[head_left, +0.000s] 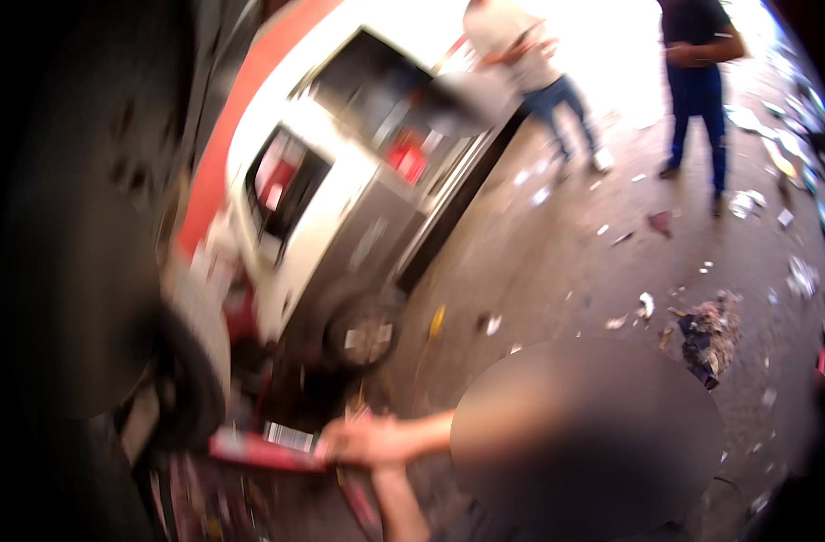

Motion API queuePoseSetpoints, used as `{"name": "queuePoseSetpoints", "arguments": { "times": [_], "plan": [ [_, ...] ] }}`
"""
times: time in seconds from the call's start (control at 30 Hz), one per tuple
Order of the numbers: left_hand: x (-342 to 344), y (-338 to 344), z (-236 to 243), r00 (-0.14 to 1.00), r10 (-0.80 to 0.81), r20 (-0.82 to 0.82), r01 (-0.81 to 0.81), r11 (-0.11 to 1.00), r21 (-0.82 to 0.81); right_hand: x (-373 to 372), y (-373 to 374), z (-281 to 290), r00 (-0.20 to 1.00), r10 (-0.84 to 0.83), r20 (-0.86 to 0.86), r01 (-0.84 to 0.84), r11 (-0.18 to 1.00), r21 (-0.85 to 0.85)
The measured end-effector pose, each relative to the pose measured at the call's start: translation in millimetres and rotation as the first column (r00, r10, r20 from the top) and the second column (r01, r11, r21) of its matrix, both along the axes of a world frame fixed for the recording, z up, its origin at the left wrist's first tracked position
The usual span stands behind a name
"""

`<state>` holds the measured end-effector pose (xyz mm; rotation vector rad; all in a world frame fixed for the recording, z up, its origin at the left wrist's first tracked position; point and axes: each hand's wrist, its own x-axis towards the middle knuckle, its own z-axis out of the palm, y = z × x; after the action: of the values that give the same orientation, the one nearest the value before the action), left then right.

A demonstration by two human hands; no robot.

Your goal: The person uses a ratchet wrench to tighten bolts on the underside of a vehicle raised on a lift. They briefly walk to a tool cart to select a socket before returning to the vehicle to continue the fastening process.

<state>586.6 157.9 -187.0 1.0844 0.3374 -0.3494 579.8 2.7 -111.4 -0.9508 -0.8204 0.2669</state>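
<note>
Neither of my own hands can be made out. Low in the view, another person's two bare forearms reach leftward, partly covered by a large blurred patch. Their hands (367, 440) meet, blurred by motion, at the right end of a long red object (245, 446); its exact kind does not show. A white label (289, 437) with dark stripes lies along its top edge. A second red piece (359, 502) slants just below these hands. To the left, close to the red object's end, stands a dark tyre (191, 375).
A white and grey van (340, 217) stands tilted in view, its side open, with a wheel (365, 330) near the floor. Two people stand at the back, one in a light shirt (507, 32), one in dark clothes (697, 81). Litter and a ragged heap (712, 334) lie on the floor.
</note>
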Motion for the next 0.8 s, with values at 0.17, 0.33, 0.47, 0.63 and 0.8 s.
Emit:
{"name": "queuePoseSetpoints", "arguments": {
  "times": [0.17,0.33,0.47,0.63,0.8],
  "plan": [
    [15,-33,-9,0.983,-0.156,0.096,0.159,0.987,-0.020,-17,-63,-32,0.897,-0.327,0.296,0.380,0.914,-0.140],
    [14,-51,-22,0.925,-0.370,0.082,0.376,0.870,-0.320,-57,-71,-73,0.963,-0.225,0.149,0.253,0.946,-0.205],
    [23,-58,-74,0.904,-0.425,-0.034,0.387,0.851,-0.356,-67,-77,-116,0.964,-0.262,0.048,0.264,0.919,-0.294],
    [40,-56,-166,0.878,-0.417,-0.234,0.360,0.899,-0.252,-61,-90,-181,0.911,-0.383,-0.152,0.286,0.853,-0.435],
    [42,-48,-377,0.754,-0.430,-0.496,0.486,0.874,-0.017,-68,-107,-304,0.784,-0.464,-0.413,0.171,0.801,-0.574]
  ]
}}
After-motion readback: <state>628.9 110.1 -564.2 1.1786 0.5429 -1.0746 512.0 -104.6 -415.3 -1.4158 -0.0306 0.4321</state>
